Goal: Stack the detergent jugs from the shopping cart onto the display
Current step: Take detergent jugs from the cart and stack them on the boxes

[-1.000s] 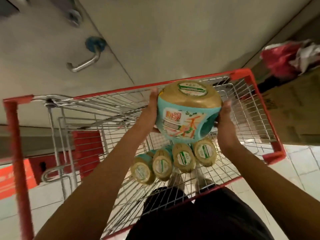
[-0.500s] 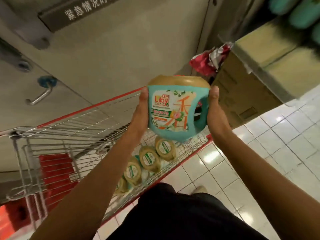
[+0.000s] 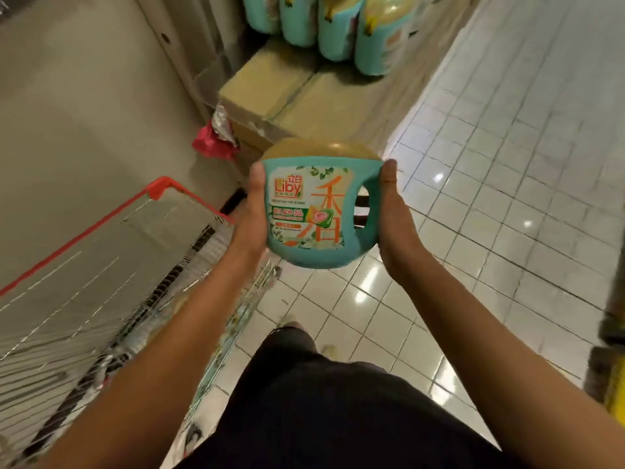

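Head view
Left hand (image 3: 253, 211): clasps the left side of the teal plastic detergent jug with a tan cap (image 3: 314, 211), thumb on its front edge.
Right hand (image 3: 394, 214): clasps the handle side, thumb up; fingers hidden behind.
Jug: upright in the air above the pale tiled floor (image 3: 507, 164), right of the red-rimmed wire shopping cart (image 3: 84, 236), apart from the stacked teal jugs (image 3: 333, 32) on brown cardboard boxes (image 3: 291, 89).

Your single head-worn wide-angle camera looks forward and steeply down, the teal plastic detergent jug with a tan cap (image 3: 314, 211) close at frame centre, the red-rimmed wire shopping cart (image 3: 157, 188) at lower left, the brown cardboard-box display (image 3: 270, 79) farther ahead at top, glossy white tiled floor (image 3: 507, 198) to the right.
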Tool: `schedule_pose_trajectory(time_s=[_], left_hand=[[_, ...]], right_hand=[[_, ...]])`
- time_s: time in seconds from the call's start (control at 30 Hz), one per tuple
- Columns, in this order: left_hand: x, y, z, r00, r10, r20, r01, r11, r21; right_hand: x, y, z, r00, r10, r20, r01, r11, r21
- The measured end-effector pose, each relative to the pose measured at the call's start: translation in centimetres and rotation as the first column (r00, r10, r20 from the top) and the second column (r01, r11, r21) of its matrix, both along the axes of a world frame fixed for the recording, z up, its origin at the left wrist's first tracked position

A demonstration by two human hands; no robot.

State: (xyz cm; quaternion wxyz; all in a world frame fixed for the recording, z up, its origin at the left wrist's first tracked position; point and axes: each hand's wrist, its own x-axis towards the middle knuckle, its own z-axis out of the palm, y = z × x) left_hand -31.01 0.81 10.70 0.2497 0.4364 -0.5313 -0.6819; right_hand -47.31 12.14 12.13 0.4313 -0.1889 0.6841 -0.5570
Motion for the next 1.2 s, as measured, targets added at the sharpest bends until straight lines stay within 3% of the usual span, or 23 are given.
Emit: schedule_pose_trajectory(time_s=[0.2,0.33,0.57,0.8,1.0,1.2], left_hand=[[-11.3,0.4,-0.5,0.983,-0.170,0.065,0.172,0.985,-0.031],[-18.5,-0.3,-0.8,0.966,-0.256,0.031,0.257,0.966,-0.025],[-29.8,-4.9,-0.3,0.963,-0.265,-0.054,0.263,0.964,-0.048],[-35.9,-11.2,1.6,0.991,-0.128,-0.024,0.127,0.991,-0.033],[-38.7,-15.3,3.1,0.993,0.051,-0.106,-0.050,0.999,0.018],[-39.6,-18.2,4.3,0.979,0.113,-0.171,-0.128,0.989,-0.076]], right_hand=[[-9.1,3.1,-0.5,0.986,-0.161,-0.030,0.161,0.987,-0.002],[-15.3,3.0,-1.3,0.964,-0.263,-0.036,0.264,0.964,0.030],[-26.5,-1.9,-1.3,0.936,-0.348,-0.045,0.350,0.936,0.034],[-34.5,-9.8,0.6,0.964,-0.263,-0.044,0.263,0.965,-0.011],[-39.2,-17.7,2.0,0.989,-0.108,-0.099,0.104,0.994,-0.044],[-43.1,-25.9,3.6,0.989,0.063,-0.135,-0.086,0.982,-0.169]])
